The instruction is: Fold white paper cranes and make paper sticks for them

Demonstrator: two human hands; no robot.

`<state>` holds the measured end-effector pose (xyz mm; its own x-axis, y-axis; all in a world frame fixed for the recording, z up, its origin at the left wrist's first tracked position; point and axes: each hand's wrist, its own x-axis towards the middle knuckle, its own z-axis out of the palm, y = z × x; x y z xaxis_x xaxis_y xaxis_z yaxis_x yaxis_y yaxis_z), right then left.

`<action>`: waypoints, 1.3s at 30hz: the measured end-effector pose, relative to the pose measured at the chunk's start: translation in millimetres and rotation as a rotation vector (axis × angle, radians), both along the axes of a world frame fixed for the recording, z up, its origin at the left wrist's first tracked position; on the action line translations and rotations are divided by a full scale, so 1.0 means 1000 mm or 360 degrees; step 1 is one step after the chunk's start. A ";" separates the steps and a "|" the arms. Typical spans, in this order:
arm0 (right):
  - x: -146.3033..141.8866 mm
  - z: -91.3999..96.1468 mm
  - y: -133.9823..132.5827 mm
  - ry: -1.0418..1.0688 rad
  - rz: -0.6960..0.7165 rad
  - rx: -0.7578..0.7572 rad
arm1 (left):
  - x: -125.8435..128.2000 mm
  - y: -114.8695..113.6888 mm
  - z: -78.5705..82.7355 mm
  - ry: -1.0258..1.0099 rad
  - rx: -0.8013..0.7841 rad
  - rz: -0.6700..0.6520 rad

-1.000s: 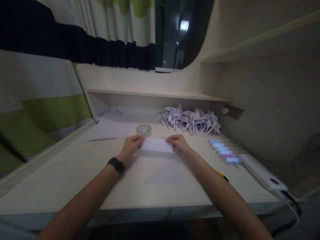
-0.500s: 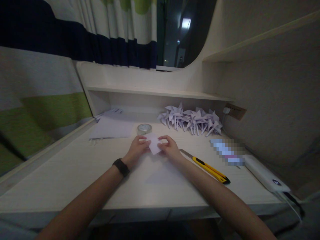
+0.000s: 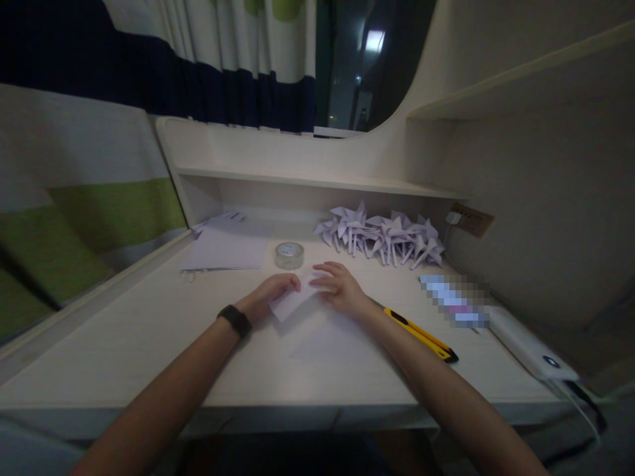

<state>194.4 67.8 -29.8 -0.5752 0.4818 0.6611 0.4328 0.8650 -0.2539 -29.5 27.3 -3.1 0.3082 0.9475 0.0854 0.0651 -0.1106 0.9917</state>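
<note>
Scene: a person at a pale desk (image 3: 149, 344) in dim light, both hands on a small folded paper (image 3: 290, 305).
Paper: it lies flat on the desk between the hands, just in front of a roll of tape (image 3: 289, 254), with its near corner pointing toward the person.
Left hand (image 3: 270, 294): the fingers are curled over the paper's left edge, and the grip appears closed on it (a dark wristband (image 3: 235, 320) sits at the wrist).
Right hand (image 3: 340, 287): the fingers are stretched out and press down on the paper's far right edge, clasping nothing.
Doing it well: a clean fold probably needs one hand pinning the edges square while a fingertip runs along the crease from the middle outward.
Nearby: a yellow knife (image 3: 421, 335) lies beside the right forearm, and paper pinwheels (image 3: 381, 235) are heaped under the shelf (image 3: 317, 182).
Also nearby: loose sheets (image 3: 225, 250) lie at the back left.
</note>
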 end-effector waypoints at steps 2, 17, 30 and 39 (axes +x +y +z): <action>-0.002 0.001 -0.002 -0.0063 0.0051 0.0092 | -0.001 0.001 0.002 0.0126 0.0115 -0.0090; 0.003 0.003 -0.013 -0.0763 -0.0449 -0.0089 | 0.005 0.008 -0.026 0.1219 0.1176 -0.0037; 0.001 -0.006 -0.003 -0.0356 -0.0269 -0.0492 | 0.000 0.020 -0.035 0.1270 0.1044 0.0021; 0.000 -0.011 0.001 -0.0292 -0.0282 -0.0468 | 0.002 0.011 -0.030 0.1275 0.1208 -0.0037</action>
<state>194.2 69.1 -40.6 -0.5619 0.7378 0.3740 0.6301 0.6747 -0.3845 -27.6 38.5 -33.2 0.5514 0.7266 0.4100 0.6487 -0.6824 0.3369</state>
